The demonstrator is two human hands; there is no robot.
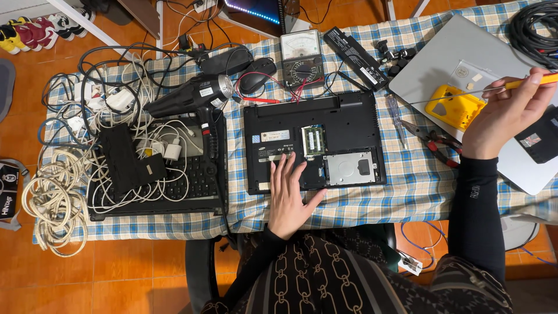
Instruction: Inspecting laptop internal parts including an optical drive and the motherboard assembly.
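We see a blue, yellow and white checked tablecloth [407,192] over an orange tiled floor [128,267]. The open laptop [314,139] is black, with a green memory board [313,140] and a silver drive [349,168]. The screwdriver [523,84] in our right hand [505,113] has an orange-yellow handle. The pliers [436,139] have red and black grips, the hair dryer [192,96] is black, the coiled cables [55,197] are cream-white. Our sleeves [476,215] are black, and the lap garment [325,273] is black with a beige chain pattern.
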